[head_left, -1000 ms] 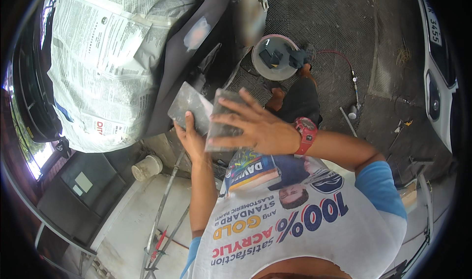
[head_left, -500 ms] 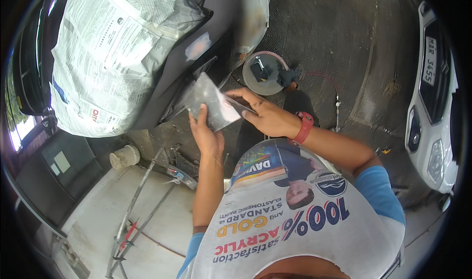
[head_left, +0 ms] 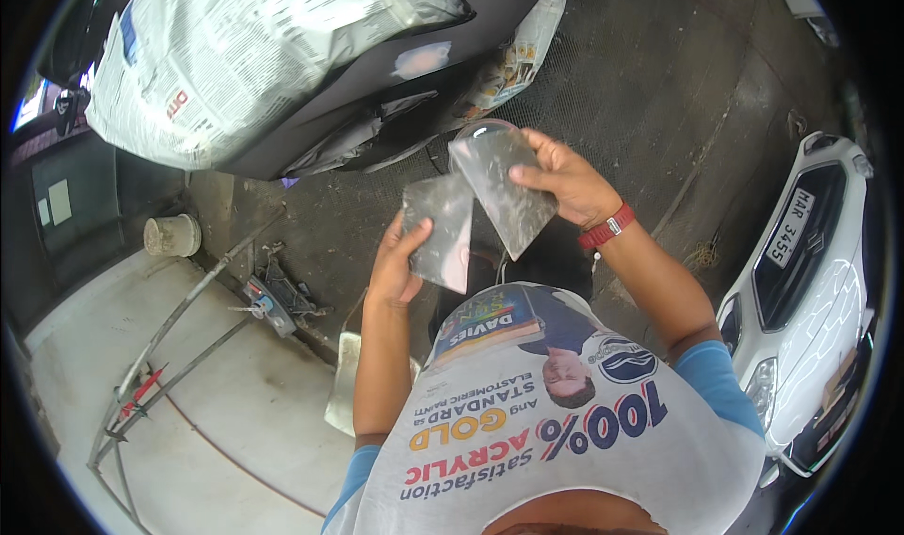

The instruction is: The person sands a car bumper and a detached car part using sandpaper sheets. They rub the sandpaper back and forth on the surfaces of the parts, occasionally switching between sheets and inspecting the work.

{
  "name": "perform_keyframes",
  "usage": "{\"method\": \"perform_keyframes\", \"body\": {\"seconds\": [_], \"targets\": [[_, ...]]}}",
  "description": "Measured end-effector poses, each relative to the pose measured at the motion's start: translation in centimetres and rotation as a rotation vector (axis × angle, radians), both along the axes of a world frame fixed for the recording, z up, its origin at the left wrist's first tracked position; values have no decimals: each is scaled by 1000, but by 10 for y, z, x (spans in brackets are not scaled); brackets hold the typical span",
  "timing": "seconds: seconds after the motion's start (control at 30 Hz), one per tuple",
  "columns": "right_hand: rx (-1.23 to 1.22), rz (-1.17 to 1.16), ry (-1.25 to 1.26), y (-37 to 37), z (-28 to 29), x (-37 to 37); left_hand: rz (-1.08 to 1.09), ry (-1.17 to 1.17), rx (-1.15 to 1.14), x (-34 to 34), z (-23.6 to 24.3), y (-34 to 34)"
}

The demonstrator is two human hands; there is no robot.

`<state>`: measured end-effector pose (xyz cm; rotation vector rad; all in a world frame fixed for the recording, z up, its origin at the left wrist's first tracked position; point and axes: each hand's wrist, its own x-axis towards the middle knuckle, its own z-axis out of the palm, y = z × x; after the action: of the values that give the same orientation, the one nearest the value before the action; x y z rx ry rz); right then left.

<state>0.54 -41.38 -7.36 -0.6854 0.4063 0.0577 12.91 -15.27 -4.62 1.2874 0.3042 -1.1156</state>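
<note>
The right plate (head_left: pixel 507 188) has the left plate (head_left: pixel 439 234) to its left, probably a bucket (head_left: pixel 482 127) partly behind it, a pail (head_left: pixel 172 236) far left, a car (head_left: pixel 800 257) far right.

Near centre, a grey plate (head_left: pixel 508 194) mostly hides a bucket (head_left: pixel 482 123); at upper left, the top edge cuts off a newspaper-covered vehicle (head_left: pixel 375 85).

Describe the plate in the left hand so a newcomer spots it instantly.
Find the newspaper-covered car at upper left. Below and right of it in the picture, the left hand grips a flat gray plate by its left side. A pale pink patch marks that plate's lower right; the second plate, in the right hand, shows only mottled gray.
</note>
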Motion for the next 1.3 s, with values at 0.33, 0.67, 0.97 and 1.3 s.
{"method": "perform_keyframes", "body": {"seconds": [0.33, 0.67, 0.97, 1.3], "targets": [[-1381, 37, -135, 150, 66, 30, 128, -344, -61, -17, 20, 128], [-2030, 602, -722, 397, 68, 28, 988, -589, 7, -35, -2, 353], [-1706, 662, -908, 497, 89, 97, 1075, -508, -248, -4, 29, 427], [-833, 922, -678, 522, 89, 260, 1225, -504, -202, 92, 20, 457]]}}
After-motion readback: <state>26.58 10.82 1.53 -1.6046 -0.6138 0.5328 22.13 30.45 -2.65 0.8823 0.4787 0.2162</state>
